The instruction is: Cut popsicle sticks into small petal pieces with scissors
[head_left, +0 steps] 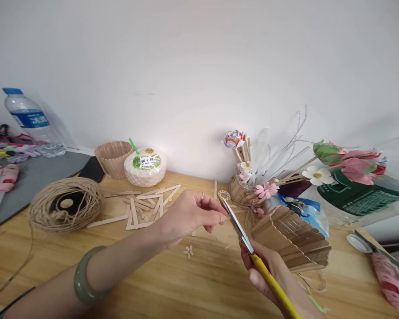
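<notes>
My left hand (188,217) is closed in a pinch at the scissors' blades, with a small pale wooden craft stick (228,217) at its fingertips, mostly hidden. In my right hand (269,266) are the yellow-handled scissors (241,235), their blades pointing up and away, close to the left fingertips. Below the left hand, several short cut stick ends (188,252) lie on the wooden table (173,288). A heap of loose craft sticks (146,206) is spread out behind my left forearm.
At the left are a twine ball (66,204), a stick-walled cup (113,155), a wrapped coconut (145,167) and a water bottle (29,119). A larger craft-stick container (291,237) lies tilted at the right, before a pot (242,190) with handmade flowers. A wall stands behind.
</notes>
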`<state>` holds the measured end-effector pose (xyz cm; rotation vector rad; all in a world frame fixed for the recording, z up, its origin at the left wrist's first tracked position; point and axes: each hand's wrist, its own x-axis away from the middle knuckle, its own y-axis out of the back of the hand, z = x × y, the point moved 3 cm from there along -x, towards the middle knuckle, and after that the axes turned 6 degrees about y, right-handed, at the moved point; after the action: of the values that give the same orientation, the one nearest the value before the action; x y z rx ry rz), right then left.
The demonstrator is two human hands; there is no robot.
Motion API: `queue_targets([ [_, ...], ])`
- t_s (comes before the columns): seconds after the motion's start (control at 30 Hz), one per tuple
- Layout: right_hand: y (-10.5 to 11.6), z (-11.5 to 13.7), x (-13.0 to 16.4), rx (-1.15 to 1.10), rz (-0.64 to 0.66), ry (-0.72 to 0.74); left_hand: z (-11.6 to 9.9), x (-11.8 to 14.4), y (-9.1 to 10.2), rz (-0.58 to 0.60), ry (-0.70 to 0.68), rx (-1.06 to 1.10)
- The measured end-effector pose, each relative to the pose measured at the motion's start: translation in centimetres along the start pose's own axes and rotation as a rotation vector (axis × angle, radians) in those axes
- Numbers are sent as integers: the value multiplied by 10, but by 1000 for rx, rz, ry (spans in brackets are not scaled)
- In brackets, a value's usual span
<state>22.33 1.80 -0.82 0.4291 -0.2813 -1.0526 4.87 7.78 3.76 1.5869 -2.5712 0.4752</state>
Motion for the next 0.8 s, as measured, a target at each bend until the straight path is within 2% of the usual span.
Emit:
queue_targets([
  [0.13, 0, 3, -1, 2, -19, -16, 1, -1, 1, -2, -18, 31],
  [0.3, 1, 8, -1, -3, -103, -25, 1, -3, 5, -114, -65, 149],
  [0.43, 0, 9, 1, -36, -145, -23, 1, -4, 5, -134, -70, 151],
  [0.53, -2, 7, 3, -74, -127, -36, 0, -3, 5, -146, -95, 140],
  [0.63, -4, 3, 5, -135, -95, 22, 1, -1, 4, -164, -95, 158],
  [0.7, -4, -2, 8, -158, -125, 53, 1, 0, 3, -182, -92, 171],
  [0.8, -5, -15, 15, -165, -174, 4, 0, 1, 1, -195, -96, 185],
])
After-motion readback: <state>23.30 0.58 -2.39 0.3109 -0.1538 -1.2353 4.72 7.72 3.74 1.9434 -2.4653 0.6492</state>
